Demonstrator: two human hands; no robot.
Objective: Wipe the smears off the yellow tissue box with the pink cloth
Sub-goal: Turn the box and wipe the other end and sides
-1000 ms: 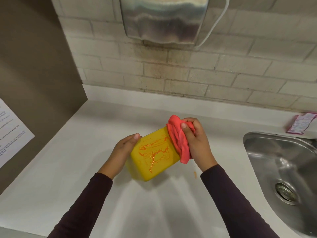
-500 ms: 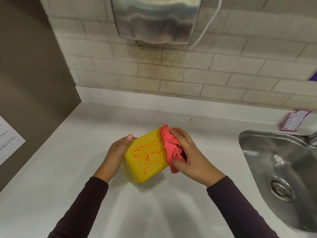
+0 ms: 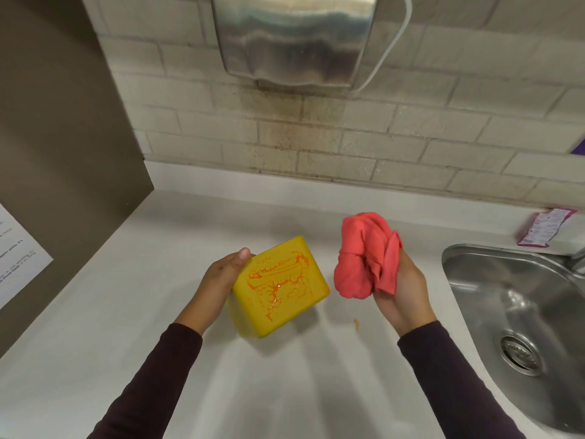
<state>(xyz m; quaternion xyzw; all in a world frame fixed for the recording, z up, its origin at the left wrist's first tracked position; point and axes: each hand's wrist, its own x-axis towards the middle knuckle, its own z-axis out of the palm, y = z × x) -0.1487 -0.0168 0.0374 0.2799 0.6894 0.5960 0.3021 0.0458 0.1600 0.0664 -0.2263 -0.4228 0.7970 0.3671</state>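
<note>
Left hand [image 3: 218,286] grips the tilted yellow tissue box [image 3: 278,288]; right hand [image 3: 402,289], just beside, clutches the bunched pink cloth [image 3: 364,255]: wet orange smears [image 3: 275,280] risk spreading.

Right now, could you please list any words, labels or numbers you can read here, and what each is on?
Nothing here can be read.
White paper sheet on the brown panel: printed lines, too blurred.
Pink packet behind the sink: small print, too small.
Steel dispenser on the wall: faint top-edge marking, cut off.
Yellow tissue box: orange smears only.
</note>
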